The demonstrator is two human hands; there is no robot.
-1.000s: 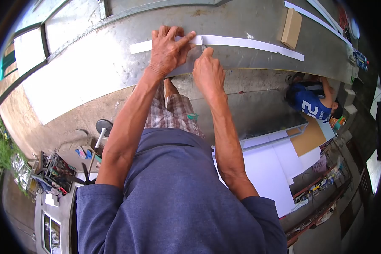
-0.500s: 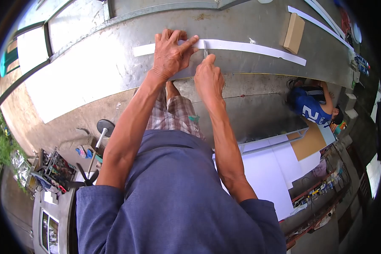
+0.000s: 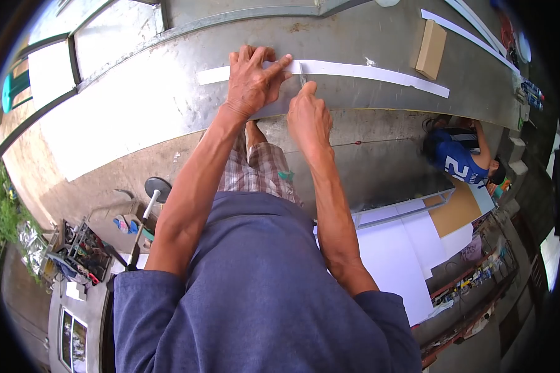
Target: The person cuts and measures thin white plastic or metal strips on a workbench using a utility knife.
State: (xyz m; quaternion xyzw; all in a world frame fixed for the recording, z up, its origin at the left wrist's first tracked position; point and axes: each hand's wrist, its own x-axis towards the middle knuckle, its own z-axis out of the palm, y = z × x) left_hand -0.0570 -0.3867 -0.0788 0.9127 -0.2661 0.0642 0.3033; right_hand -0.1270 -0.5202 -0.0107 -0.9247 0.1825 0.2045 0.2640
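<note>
A long white strip (image 3: pixel 367 73) lies across the grey metal sheet tabletop (image 3: pixel 348 37). My left hand (image 3: pixel 255 81) presses on the strip left of its middle, with its fingers bent and partly spread. Just right of it, my right hand (image 3: pixel 309 115) is closed around a small thin tool (image 3: pixel 303 79), whose tip meets the strip at a crosswise line. Most of the tool is hidden inside the fist.
A brown block (image 3: pixel 431 50) and more white strips (image 3: pixel 470 40) lie at the right of the table. A person in a blue shirt (image 3: pixel 457 152) crouches beyond the near edge at right. White sheets (image 3: pixel 386 261) lie behind me, and a fan (image 3: pixel 157 189) stands at left.
Both hands hold nearly the same places on the strip. The view has shifted slightly, and the fan blades at lower left have turned.
</note>
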